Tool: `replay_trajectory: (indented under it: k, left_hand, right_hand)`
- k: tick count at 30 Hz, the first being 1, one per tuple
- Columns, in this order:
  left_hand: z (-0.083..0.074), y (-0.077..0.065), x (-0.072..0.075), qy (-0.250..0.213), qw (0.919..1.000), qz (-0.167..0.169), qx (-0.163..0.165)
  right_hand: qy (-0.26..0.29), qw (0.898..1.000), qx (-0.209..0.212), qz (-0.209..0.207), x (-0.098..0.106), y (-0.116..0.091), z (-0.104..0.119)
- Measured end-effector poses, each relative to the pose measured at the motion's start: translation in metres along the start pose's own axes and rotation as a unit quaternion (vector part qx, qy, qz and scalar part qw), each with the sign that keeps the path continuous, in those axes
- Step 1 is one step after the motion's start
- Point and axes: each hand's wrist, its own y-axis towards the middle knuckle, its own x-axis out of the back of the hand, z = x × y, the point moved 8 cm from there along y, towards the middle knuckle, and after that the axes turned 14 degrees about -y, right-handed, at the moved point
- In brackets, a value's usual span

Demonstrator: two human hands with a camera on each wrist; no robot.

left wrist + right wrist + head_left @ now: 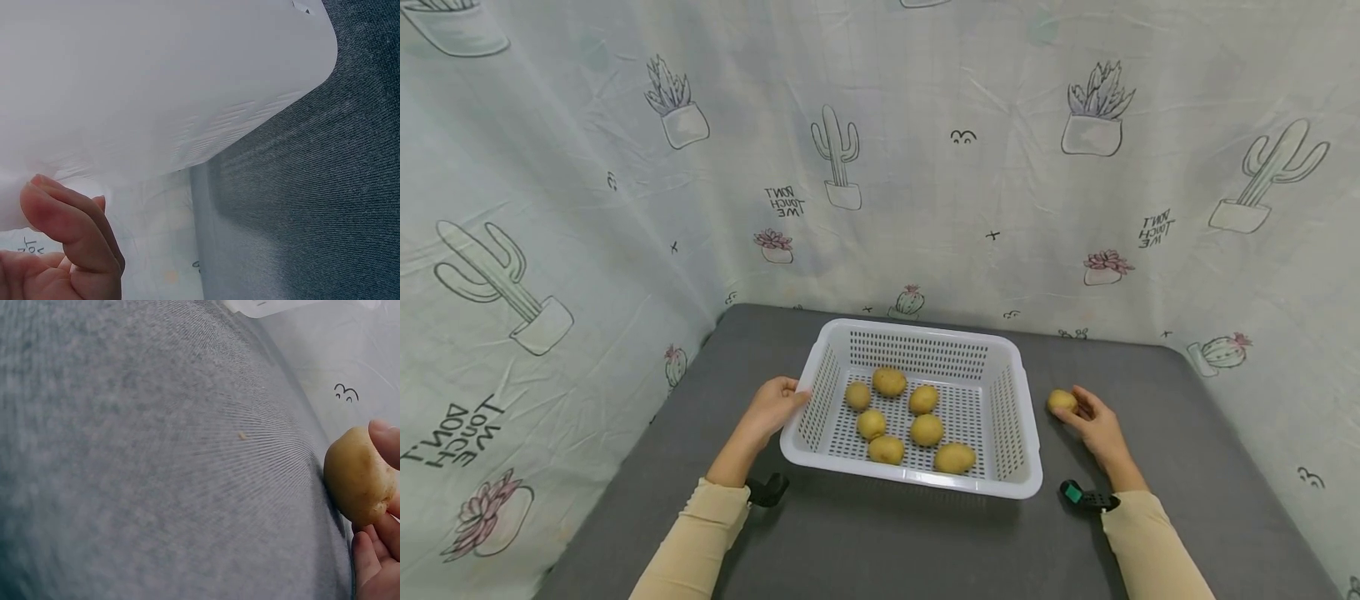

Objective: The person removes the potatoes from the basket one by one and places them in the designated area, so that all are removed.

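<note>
A white plastic basket (1030, 450) with slotted walls holds several yellow potatoes (927, 430) spread over its floor. At its left side, my left hand (772, 408) grips the rim, thumb on top. The left wrist view has the curled fingers (78, 228) against the basket's outer wall (187, 75). Right of the basket, my right hand (1093, 425) holds a single potato (1062, 402) between thumb and fingers, just above or on the table. Close up in the right wrist view, that potato (357, 477) is pinched, and part of the hand is cut off.
A dark grey cloth covers the table (880, 550). Behind it and along both sides hangs a pale curtain (925, 167) printed with cacti. A small pale crumb (242, 435) lies on the cloth in the right wrist view. Black straps (767, 490) sit at both wrists.
</note>
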Motion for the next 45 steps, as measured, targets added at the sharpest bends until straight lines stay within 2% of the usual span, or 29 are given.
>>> replay_trajectory:
  k: [4,11,15,21,36,45]
  left_hand:
    - [0.001,-0.001,0.000,0.004,1.0000,-0.001,0.003]
    - [0.002,-0.001,0.000,0.004,1.0000,0.000,0.002]
    - [0.002,-0.001,0.000,0.000,1.0000,0.000,0.001]
    - [0.002,-0.001,-0.001,0.000,1.0000,0.002,0.000]
    - [-0.002,0.000,-0.002,-0.004,0.9999,0.007,-0.006]
    - [-0.001,0.001,-0.002,-0.002,1.0000,0.007,-0.006]
  right_hand:
    - [0.008,1.000,0.005,-0.012,0.003,-0.004,0.002]
    - [0.009,0.998,0.040,-0.050,0.014,-0.007,0.013]
    - [-0.004,0.997,0.051,-0.059,0.019,-0.009,0.023]
    - [0.002,0.992,0.094,-0.080,0.027,-0.015,0.045]
    - [0.022,0.983,0.164,-0.077,0.043,-0.022,0.106]
    - [0.066,0.974,0.208,-0.061,0.045,-0.025,0.144]
